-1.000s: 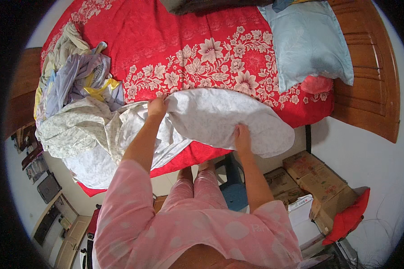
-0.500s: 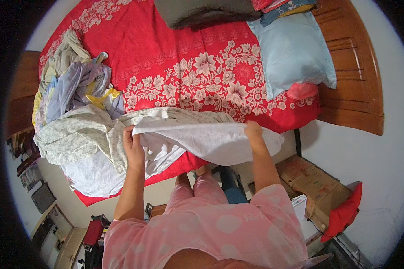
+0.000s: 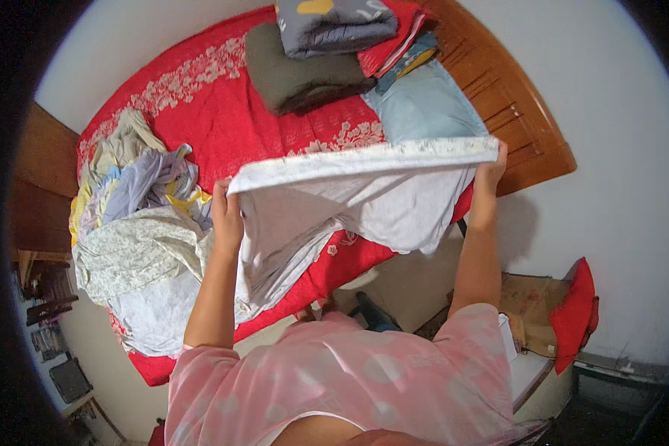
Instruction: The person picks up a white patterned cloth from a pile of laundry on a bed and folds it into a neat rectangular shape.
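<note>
A large white bed sheet point(image 3: 297, 212) with a small green-grey leaf print on its other side stretches between my hands above the near part of the bed. My left hand point(image 3: 227, 219) grips one end of its top edge, fingers closed over the cloth. At the other end, farther right and higher, my right hand point(image 3: 490, 169) pinches a corner near the light blue pillow point(image 3: 431, 108). The middle of the sheet hangs in loose folds over the bed's near edge. Its printed left portion point(image 3: 137, 249) lies bunched on the bed.
A red floral bedspread point(image 3: 223, 119) covers the bed. Crumpled lilac and yellow cloths point(image 3: 145, 178) lie at the left. Toward the far side sit a dark folded blanket point(image 3: 293, 74) and a grey folded quilt point(image 3: 334, 30). A wooden headboard point(image 3: 513, 111) and a cardboard box point(image 3: 531, 305) are at the right.
Both hands still hold the sheet. My right hand has moved right and away from me, drawing the top edge straighter and higher, with printed cloth now along it. The view has shifted.
</note>
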A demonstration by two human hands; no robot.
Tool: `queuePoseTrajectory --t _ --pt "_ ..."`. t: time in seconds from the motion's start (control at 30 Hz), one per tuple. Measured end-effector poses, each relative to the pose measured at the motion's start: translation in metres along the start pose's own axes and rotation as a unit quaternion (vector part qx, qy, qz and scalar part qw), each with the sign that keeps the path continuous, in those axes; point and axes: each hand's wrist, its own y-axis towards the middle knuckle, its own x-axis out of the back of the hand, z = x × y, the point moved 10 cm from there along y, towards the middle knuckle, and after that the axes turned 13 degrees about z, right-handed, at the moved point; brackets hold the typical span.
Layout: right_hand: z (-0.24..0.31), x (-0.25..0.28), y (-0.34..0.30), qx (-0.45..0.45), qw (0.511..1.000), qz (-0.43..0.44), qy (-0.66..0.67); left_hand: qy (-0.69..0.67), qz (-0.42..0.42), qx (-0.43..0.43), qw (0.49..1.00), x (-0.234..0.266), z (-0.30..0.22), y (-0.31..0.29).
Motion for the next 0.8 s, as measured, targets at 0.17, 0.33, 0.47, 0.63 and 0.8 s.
queuePoseTrajectory --t 0.17,0.33,0.47,0.63,0.8 --pt "0.072 0.02 -0.006 0.024 0.985 0.007 0.169 -0.17 0.03 -0.114 0.978 0.009 -0.086 0.016" --pt "0.046 -0.06 -0.146 -0.264 0.912 0.239 0.204 -0.075 0.137 -0.093 0.983 -0.046 -0.039 0.002" --pt "0.133 -0.147 -0.252 -0.134 0.902 0.353 0.209 0.041 0.239 -0.049 0.969 -0.08 -0.032 -0.063" --pt "0.101 -0.207 -0.319 -0.243 0.847 0.431 0.193 0.034 0.371 -0.178 0.911 -0.127 -0.08 -0.133" --pt "0.135 -0.183 -0.298 -0.193 0.922 0.314 0.119 0.088 0.274 -0.2 0.937 -0.063 -0.042 -0.133"
